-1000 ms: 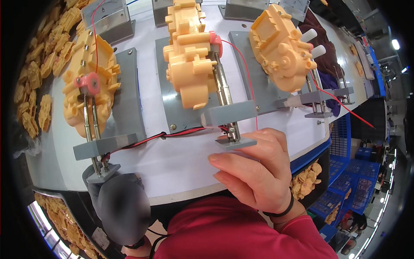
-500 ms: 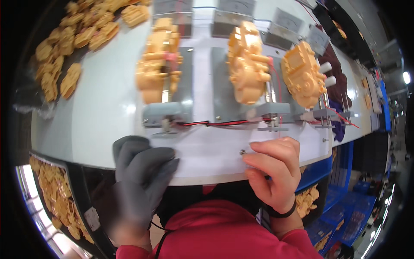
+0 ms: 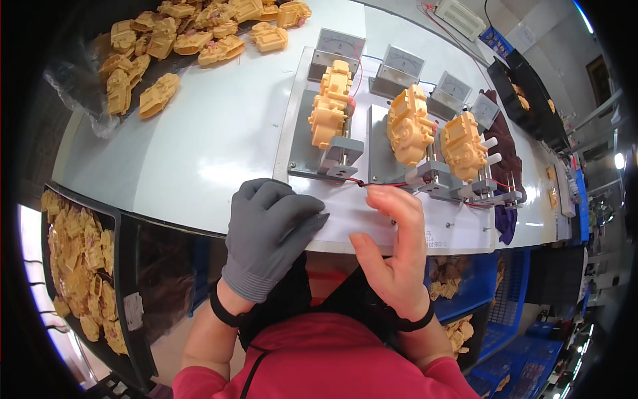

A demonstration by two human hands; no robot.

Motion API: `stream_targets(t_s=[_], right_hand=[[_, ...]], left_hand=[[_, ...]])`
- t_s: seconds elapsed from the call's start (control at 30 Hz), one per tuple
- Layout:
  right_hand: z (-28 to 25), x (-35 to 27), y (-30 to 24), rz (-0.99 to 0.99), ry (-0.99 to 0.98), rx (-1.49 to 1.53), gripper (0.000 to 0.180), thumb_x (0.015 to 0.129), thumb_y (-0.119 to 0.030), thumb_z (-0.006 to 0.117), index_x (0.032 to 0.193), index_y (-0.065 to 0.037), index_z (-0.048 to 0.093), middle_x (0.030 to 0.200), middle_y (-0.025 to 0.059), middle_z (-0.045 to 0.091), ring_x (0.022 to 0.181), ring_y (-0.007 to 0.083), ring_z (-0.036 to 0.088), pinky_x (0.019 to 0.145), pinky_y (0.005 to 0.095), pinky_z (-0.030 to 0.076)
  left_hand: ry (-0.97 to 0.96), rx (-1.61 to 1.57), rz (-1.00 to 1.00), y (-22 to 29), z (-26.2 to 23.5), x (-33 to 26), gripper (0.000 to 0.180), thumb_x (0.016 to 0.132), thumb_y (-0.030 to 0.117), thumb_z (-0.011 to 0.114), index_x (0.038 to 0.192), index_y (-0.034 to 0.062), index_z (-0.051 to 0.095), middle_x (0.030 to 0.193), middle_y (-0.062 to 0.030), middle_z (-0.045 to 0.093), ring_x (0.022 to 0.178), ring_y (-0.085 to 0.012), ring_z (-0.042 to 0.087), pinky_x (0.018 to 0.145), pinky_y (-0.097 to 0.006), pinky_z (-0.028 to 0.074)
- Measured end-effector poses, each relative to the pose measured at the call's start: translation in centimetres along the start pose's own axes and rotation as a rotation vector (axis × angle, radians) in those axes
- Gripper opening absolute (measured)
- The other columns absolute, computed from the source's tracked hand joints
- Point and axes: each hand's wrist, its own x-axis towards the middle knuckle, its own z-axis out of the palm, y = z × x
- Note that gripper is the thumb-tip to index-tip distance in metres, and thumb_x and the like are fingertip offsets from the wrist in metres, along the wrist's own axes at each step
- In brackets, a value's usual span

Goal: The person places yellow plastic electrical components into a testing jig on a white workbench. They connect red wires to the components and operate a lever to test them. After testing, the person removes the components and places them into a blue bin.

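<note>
- Middle yellow housing (image 3: 409,126): on a gray base plate (image 3: 380,143), between two similar housings (image 3: 331,104), beyond our right hand (image 3: 399,256) — apart from it.
- Right hand, bare: thumb and forefinger spread wide, nothing held; fingertips just beside a red-black cable (image 3: 392,185).
- Left hand (image 3: 266,226), gray-gloved: back up, fingers curled, narrow gap at thumb; whether anything is pinched, we cannot tell.
- White tabletop (image 3: 193,133): we see loose yellow parts (image 3: 219,30) at far left; black bin (image 3: 122,266) below the edge.
- Housing's long axis runs away from us — far end toward the dial meters (image 3: 402,63), angled slightly right.
</note>
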Motion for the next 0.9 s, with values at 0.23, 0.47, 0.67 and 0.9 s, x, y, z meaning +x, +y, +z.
stream_targets(t_s=[0.23,0.47,0.67,0.9], right_hand=[[1.6,1.3,-0.7,0.054,0.035,0.075,0.055,0.090,-0.009,0.072,0.139,-0.001,0.048,0.131,0.0160,0.052,0.113,0.0292,0.055,0.093,0.0377,0.047],[2.8,2.6,-0.2,0.031,0.077,0.236,0.053,0.092,-0.008,0.068,0.140,-0.005,0.047,0.120,0.0115,0.052,0.105,0.0235,0.055,0.091,0.0340,0.045],[2.9,2.5,-0.1,0.035,0.078,0.276,0.048,0.092,-0.006,0.066,0.137,-0.002,0.048,0.117,0.0156,0.053,0.103,0.0298,0.055,0.093,0.0371,0.047],[3.4,2.6,-0.1,0.029,0.088,0.265,0.053,0.091,-0.010,0.070,0.140,-0.008,0.050,0.119,0.0087,0.054,0.100,0.0197,0.057,0.087,0.0316,0.047]], left_hand=[[-0.002,-0.017,0.064,-0.9,0.6,-0.1,0.017,0.079,0.016,0.078,0.093,0.0131,0.070,0.088,-0.0057,0.059,0.091,-0.0294,0.056,0.083,-0.040,0.043],[-0.026,-0.053,-0.048,-0.7,0.7,-0.5,0.021,0.078,0.011,0.077,0.096,0.0067,0.068,0.094,-0.0091,0.059,0.097,-0.0309,0.052,0.085,-0.041,0.045],[-0.045,-0.048,-0.055,-0.5,1.0,-0.5,0.021,0.079,0.011,0.075,0.097,0.0050,0.067,0.096,-0.0099,0.059,0.097,-0.0316,0.052,0.085,-0.042,0.045],[-0.042,0.014,-0.033,-0.5,0.6,-0.2,0.017,0.080,0.010,0.071,0.095,0.0046,0.065,0.095,-0.0113,0.059,0.096,-0.0336,0.052,0.084,-0.043,0.044]])
